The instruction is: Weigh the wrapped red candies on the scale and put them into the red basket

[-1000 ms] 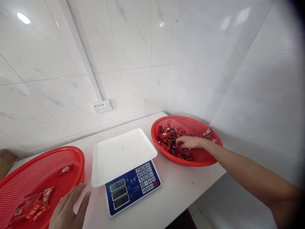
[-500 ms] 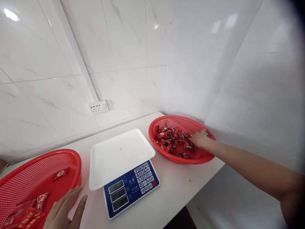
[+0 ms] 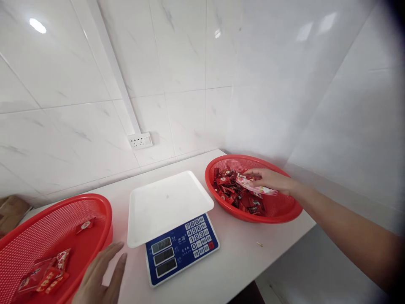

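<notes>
Two red baskets flank a scale on our white table (image 3: 234,257), and our hands are at work on either side of it. Our right hand (image 3: 269,178) is over the right basket (image 3: 280,209), fingers closed with the thumb below on a pink-and-white packet (image 3: 257,189), which slants down from left to right. We cannot tell whether that packet touches the heap beneath it. The heap is made up of small red packets (image 3: 232,195), gathered toward the basket's left and near sides, and bare red floor shows at its right.

Our left hand (image 3: 100,274) is loosely open beside the left basket (image 3: 81,255), its fingers partly spread, thumb well apart from them. We see nothing in its grasp, though its palm is hidden from us; whether it touches the basket's rim we cannot say. Inside that basket we see a cluster of red packages (image 3: 44,274) toward the near left and a lone red packet (image 3: 85,226) by the far right wall.

Between the baskets stands our scale (image 3: 180,249), its white pan (image 3: 167,207) bare and its blue keypad panel facing us. On the wall behind we see a socket (image 3: 140,140).
</notes>
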A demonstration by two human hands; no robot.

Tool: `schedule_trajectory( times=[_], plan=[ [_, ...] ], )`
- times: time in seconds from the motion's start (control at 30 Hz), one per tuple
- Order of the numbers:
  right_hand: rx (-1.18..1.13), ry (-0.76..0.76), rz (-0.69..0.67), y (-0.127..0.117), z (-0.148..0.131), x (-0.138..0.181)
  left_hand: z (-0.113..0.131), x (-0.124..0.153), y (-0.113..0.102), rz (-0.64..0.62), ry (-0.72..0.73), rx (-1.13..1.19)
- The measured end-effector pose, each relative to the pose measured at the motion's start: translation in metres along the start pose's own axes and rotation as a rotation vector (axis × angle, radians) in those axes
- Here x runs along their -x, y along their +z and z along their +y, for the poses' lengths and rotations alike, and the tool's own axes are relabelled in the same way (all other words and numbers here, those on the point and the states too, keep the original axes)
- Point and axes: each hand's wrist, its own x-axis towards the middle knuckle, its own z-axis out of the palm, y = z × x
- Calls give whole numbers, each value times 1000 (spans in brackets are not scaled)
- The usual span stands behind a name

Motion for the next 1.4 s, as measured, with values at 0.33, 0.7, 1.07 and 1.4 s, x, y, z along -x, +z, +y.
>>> schedule_trajectory(
  times=[0.33,0.7,1.07,1.4],
  plan=[
    [-1195,-42,-81,151,-134,38,122,27,60,-699,-41,952],
    [-1293,33,-206,204,-146,41,94,-4,40,-286,-351,907],
    [-615,-144,176,114,-91,52,69,-29,39,-284,-39,-6],
    [309,-7,-40,4,12,9,52,-9,29,-217,-27,114]
  ],
)
